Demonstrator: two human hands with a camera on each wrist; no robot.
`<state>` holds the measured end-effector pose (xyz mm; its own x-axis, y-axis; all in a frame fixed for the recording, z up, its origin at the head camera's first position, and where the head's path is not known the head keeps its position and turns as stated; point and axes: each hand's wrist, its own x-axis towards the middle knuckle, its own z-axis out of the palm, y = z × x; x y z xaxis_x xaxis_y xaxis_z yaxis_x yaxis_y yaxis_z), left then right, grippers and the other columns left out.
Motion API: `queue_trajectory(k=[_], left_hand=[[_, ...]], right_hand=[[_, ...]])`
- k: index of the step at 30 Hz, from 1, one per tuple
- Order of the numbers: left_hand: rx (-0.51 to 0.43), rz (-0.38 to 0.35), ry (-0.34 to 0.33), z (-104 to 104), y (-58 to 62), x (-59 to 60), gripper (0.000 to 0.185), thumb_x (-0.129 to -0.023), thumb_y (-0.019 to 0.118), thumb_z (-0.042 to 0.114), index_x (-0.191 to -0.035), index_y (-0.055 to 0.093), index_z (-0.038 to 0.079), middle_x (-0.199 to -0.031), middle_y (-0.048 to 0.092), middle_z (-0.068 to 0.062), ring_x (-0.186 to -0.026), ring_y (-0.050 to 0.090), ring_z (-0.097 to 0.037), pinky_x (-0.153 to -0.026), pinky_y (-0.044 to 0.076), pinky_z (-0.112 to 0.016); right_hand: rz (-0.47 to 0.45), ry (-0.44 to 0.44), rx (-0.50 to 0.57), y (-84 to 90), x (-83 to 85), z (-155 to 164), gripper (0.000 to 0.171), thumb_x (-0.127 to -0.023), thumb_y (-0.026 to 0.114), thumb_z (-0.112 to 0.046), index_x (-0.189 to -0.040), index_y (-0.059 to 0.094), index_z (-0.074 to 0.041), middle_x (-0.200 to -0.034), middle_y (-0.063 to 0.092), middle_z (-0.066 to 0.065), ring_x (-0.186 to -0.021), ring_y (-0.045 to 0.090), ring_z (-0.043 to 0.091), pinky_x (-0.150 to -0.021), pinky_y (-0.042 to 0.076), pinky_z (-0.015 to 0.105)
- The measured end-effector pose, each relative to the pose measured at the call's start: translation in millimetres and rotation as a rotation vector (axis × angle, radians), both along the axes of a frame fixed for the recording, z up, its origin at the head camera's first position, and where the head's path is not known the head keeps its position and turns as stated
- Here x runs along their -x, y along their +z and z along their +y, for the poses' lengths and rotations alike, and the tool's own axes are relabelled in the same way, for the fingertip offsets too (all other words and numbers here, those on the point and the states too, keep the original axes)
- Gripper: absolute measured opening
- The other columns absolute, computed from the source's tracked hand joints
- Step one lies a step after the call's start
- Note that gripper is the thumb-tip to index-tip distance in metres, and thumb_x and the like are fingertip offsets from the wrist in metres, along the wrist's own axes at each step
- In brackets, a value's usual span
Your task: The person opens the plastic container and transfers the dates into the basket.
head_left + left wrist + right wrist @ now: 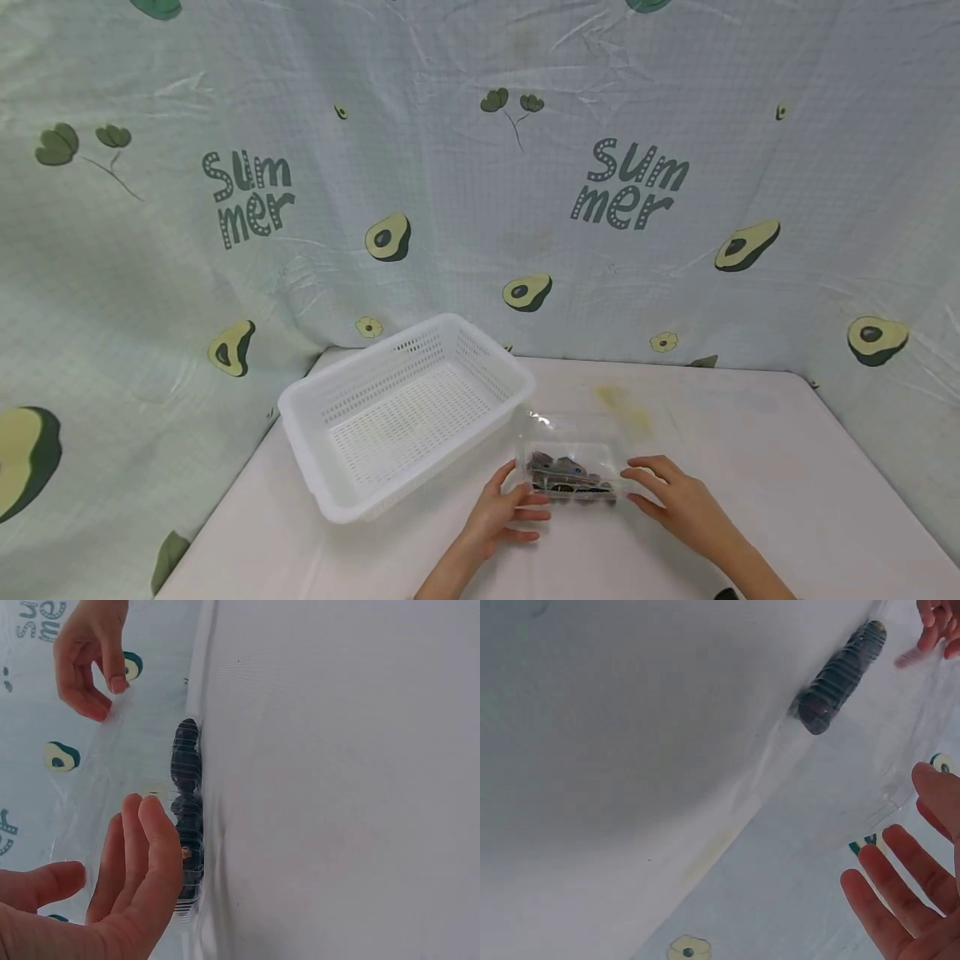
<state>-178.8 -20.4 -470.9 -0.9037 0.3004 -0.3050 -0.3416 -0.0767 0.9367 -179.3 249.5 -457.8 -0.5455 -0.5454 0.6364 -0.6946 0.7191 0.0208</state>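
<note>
A clear plastic box (592,454) stands on the table between the hands. Several dark, rounded pieces (566,475) lie low inside it; their kind is hard to make out through the plastic. In the left wrist view, thin clear plastic rises well above the dark pieces (187,769). My left hand (502,512) is at the box's near left corner, fingers extended and thumb apart. On the other side, my right hand (678,500) is at the right edge of the box, its fingers (881,892) spread and loosely bent. Whether either hand touches the plastic is unclear.
A white perforated plastic basket (345,500) sits at the left, its right corner close behind the box. The white table (772,467) extends to the right. A hanging sheet (450,167) printed with avocados borders the table at the back and sides.
</note>
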Motion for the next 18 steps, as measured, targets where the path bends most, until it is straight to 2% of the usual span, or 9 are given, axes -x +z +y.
queue_trajectory(k=[4, 7, 9, 11, 14, 18], left_hand=[[-0.025, 0.013, -0.001, 2.3, -1.8, 1.9, 0.059, -0.093, 0.042, 0.015, -0.143, 0.012, 0.007, -0.104, 0.064, -0.022, -0.083, 0.067, -0.028, -0.062, 0.053, -0.04], [-0.032, 0.02, 0.0, 2.5, -3.0, 2.6, 0.063, -0.092, 0.043, 0.013, -0.143, 0.007, 0.006, -0.104, 0.064, -0.022, -0.083, 0.067, -0.027, -0.061, 0.053, -0.039], [-0.03, 0.022, -0.002, 2.4, -3.3, 2.8, 0.064, -0.091, 0.043, 0.012, -0.143, 0.007, 0.006, -0.103, 0.064, -0.021, -0.083, 0.067, -0.026, -0.061, 0.053, -0.038], [-0.025, 0.021, -0.006, 2.3, -3.5, 3.0, 0.064, -0.091, 0.044, 0.013, -0.144, 0.007, 0.007, -0.103, 0.065, -0.02, -0.083, 0.067, -0.026, -0.061, 0.053, -0.038], [-0.018, 0.026, -0.012, 2.2, -4.2, 3.8, 0.063, -0.092, 0.043, 0.013, -0.144, 0.008, 0.006, -0.102, 0.065, -0.019, -0.084, 0.067, -0.026, -0.061, 0.053, -0.038], [-0.009, 0.028, -0.015, 1.8, -5.7, 5.5, 0.062, -0.092, 0.043, 0.013, -0.143, 0.009, 0.006, -0.103, 0.064, -0.02, -0.084, 0.067, -0.026, -0.061, 0.053, -0.039]], right_hand=[[0.007, -0.041, -0.004, -2.8, 0.1, 4.2, 0.045, -0.05, 0.082, -0.014, -0.09, 0.06, -0.019, -0.088, 0.056, -0.006, -0.074, 0.054, 0.008, -0.054, 0.039, 0.01], [0.017, -0.033, -0.006, -5.0, 0.8, 5.6, 0.039, -0.052, 0.082, -0.016, -0.084, 0.059, -0.018, -0.084, 0.056, -0.009, -0.075, 0.053, 0.007, -0.055, 0.039, 0.011], [0.028, -0.005, -0.005, -5.9, 1.5, 6.9, 0.026, -0.063, 0.078, -0.025, -0.081, 0.06, -0.018, -0.082, 0.057, -0.009, -0.076, 0.053, 0.007, -0.056, 0.041, 0.012], [0.041, 0.027, -0.006, -6.2, 2.3, 8.2, 0.016, -0.076, 0.067, -0.032, -0.079, 0.061, -0.018, -0.083, 0.058, -0.008, -0.076, 0.054, 0.008, -0.057, 0.042, 0.012], [0.05, 0.072, -0.009, -6.2, 3.3, 9.7, 0.032, -0.09, 0.042, -0.039, -0.08, 0.063, -0.017, -0.084, 0.059, -0.007, -0.078, 0.055, 0.009, -0.059, 0.043, 0.013], [0.069, 0.087, -0.062, -6.8, 3.8, 9.9, 0.046, -0.095, 0.024, -0.038, -0.082, 0.062, -0.016, -0.087, 0.058, -0.003, -0.077, 0.055, 0.011, -0.054, 0.04, 0.012]])
